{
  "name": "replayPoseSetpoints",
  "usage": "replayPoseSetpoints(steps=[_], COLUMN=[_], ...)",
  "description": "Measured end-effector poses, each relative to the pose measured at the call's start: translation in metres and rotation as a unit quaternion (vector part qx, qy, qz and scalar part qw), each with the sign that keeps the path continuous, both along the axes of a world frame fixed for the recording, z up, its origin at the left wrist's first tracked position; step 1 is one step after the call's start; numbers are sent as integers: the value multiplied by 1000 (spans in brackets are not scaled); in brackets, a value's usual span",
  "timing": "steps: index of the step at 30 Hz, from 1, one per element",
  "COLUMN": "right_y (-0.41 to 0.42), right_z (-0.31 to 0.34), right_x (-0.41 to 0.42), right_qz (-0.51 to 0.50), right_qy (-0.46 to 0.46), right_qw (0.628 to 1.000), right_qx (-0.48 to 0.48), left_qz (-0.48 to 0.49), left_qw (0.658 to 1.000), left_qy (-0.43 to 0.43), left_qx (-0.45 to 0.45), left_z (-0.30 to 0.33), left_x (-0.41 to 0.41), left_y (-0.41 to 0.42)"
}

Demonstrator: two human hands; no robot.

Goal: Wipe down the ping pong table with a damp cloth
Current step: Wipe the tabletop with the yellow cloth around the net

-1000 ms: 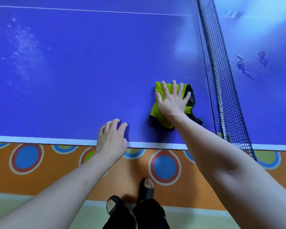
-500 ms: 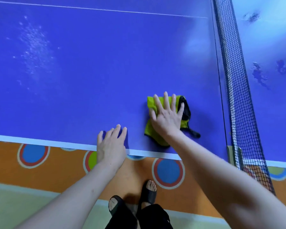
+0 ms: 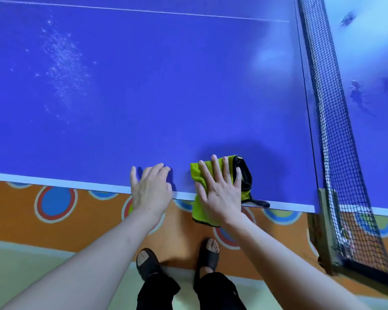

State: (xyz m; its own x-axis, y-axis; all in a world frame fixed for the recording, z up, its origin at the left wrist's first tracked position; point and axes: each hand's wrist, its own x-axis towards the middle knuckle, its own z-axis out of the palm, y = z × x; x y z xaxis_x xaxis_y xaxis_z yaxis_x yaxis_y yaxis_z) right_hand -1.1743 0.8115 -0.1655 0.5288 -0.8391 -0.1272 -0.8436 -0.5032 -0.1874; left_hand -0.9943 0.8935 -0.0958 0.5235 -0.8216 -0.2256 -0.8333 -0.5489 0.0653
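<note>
Now I rest my left hand (image 3: 151, 191) flat on the table (image 3: 143, 97) edge at 6 o'clock, holding nothing. My right hand (image 3: 220, 193) presses open on the cloth (image 3: 201, 175), half overhanging. Next I should wipe toward the droplets (image 3: 61, 61) at 10 o'clock.

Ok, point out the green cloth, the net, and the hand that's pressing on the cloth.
green cloth (image 3: 198, 212): head view, on the part hanging over the table's edge.
net (image 3: 336, 135): head view, on the black mesh midway along.
right hand (image 3: 220, 191): head view, on the back of the hand.
</note>
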Motion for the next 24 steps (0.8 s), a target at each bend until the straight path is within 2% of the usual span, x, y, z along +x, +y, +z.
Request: replayPoseSetpoints(steps=[4,9,13,16,21,24], right_y=[-17,-99,-131,-91,35,42], right_z=[3,3,2,2,3,7], right_x=[28,115,150,137,116,117], right_qz=[-30,-81,-99,-92,-39,-48], right_qy=[6,-24,-25,-22,-8,11], right_qw=[999,996,994,995,999,998], right_qx=[8,11,24,10,2,25], left_qz=[9,15,6,-19,-7,-9], left_qw=[1000,998,998,998,998,999], left_qy=[-13,-39,-3,17,68,45], left_qx=[23,52,66,64,2,-10], left_z=[1,-4,-11,-12,-4,1], left_x=[29,71,90,96,115,128], left_y=[19,26,29,35,42,53])
